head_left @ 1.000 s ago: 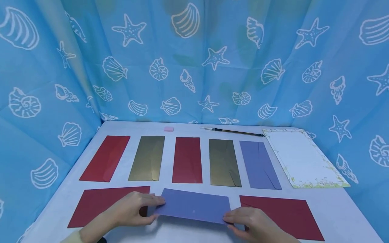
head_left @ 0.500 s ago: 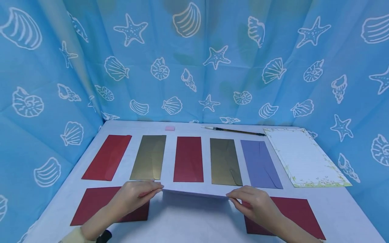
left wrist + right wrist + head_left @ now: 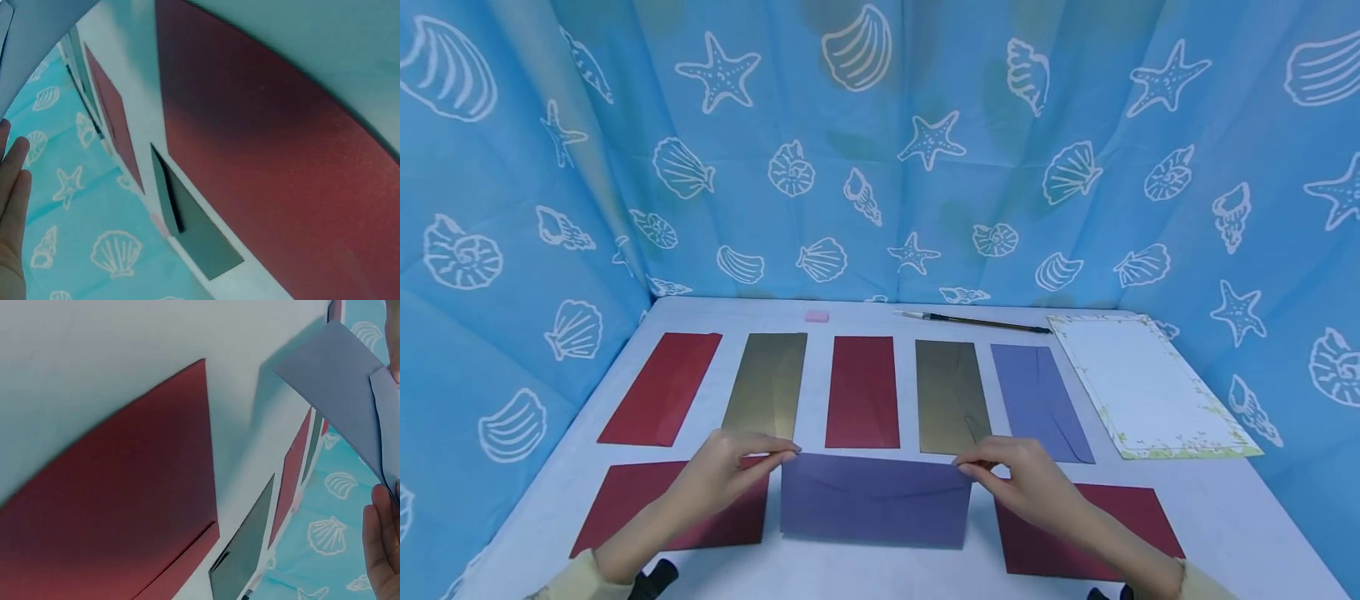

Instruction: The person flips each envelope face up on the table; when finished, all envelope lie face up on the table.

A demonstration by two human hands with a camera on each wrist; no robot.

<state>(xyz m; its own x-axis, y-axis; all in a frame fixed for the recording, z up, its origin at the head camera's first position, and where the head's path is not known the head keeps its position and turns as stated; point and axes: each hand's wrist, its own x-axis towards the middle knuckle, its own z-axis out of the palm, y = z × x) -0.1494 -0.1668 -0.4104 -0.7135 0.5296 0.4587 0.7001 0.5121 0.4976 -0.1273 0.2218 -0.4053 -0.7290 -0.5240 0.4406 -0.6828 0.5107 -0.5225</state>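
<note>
A purple envelope (image 3: 876, 504) hangs between the two hands above the front of the table, its flap side toward the head camera. My left hand (image 3: 730, 475) pinches its upper left corner between thumb and fingertips. At the upper right corner, my right hand (image 3: 1026, 479) pinches it the same way. In the right wrist view the envelope (image 3: 340, 381) is lifted off the white cloth, with a shadow below it. Only a corner of the envelope (image 3: 31, 44) shows in the left wrist view. Dark red envelopes lie under the left forearm (image 3: 625, 504) and the right forearm (image 3: 1097, 537).
Behind is a row of envelopes: red (image 3: 658, 387), gold (image 3: 767, 387), dark red (image 3: 862, 392), gold (image 3: 951, 392) and purple (image 3: 1041, 404). Farther back lie a pink eraser-like block (image 3: 817, 317) and a brush (image 3: 977, 322). Floral-bordered paper (image 3: 1153, 387) lies at right, before a blue curtain (image 3: 880, 150).
The envelope went from lying tilted nearly flat, through edge-on, to hanging upright with its flap side showing. Both hands rose and moved away from the body, pinching its top corners.
</note>
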